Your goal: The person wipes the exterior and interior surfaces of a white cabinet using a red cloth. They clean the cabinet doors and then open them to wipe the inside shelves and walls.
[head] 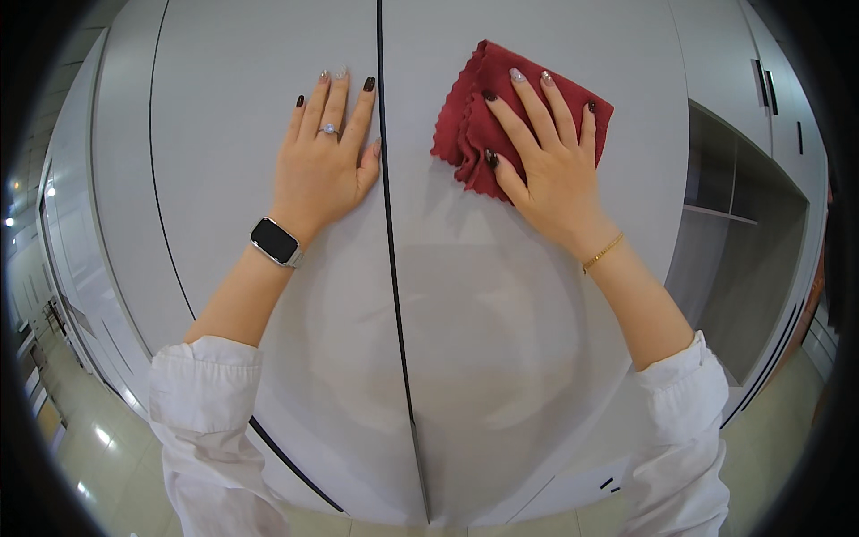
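A red cloth (463,127) with scalloped edges lies folded against a light grey wardrobe door (483,322). My right hand (550,148) rests flat on this cloth with its fingers spread, pressing it to the door's surface. To the left of a long black vertical strip (389,221) between two doors, my left hand (322,148) lies palm down on the neighbouring grey door (221,134), fingers apart and holding nothing. Its thumb is close beside the strip. The wrists bear a smartwatch on the left and a thin gold-coloured bracelet on the right.
On the right is an open cabinet compartment (745,268) with a shelf, below cabinet doors with black handles (772,92). More white panelled doors (80,235) stand at the left. Pale floor tiles (100,456) show along the bottom.
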The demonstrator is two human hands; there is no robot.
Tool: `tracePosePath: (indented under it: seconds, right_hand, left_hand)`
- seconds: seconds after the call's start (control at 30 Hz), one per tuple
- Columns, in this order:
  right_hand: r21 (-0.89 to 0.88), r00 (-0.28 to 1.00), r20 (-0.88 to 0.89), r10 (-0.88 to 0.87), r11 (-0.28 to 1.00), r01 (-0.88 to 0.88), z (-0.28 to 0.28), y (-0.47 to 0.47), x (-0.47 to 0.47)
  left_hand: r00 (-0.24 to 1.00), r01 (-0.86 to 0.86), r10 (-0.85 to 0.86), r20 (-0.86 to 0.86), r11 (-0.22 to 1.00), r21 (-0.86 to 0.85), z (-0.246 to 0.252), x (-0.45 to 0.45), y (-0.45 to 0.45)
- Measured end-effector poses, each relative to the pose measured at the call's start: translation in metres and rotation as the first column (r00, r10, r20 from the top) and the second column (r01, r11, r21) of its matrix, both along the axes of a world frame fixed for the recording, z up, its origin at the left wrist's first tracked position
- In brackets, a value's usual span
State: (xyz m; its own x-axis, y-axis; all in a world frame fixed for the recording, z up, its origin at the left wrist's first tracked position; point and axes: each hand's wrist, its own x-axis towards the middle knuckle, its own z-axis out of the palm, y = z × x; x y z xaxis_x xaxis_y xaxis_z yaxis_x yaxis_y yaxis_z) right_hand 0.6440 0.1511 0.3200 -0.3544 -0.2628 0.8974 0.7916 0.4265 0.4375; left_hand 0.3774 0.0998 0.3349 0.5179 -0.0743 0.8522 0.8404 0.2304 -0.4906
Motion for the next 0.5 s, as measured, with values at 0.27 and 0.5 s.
tracePosePath:
  seconds: [0.27, 0.5]
  right_hand:
    - [-0.045, 0.654, 0.753, 0.074, 0.997, -0.06, -0.112, -0.013, -0.041]
    - [0.025, 0.755, 0.652, 0.07, 0.993, -0.114, -0.096, -0.011, -0.049]
  left_hand:
    - [1.0, -0.007, 0.007, 0.002, 1.0, -0.001, 0.001, 0.001, 0.001]
    - [0.998, -0.066, 0.066, 0.022, 0.998, 0.012, -0.002, 0.003, -0.002]
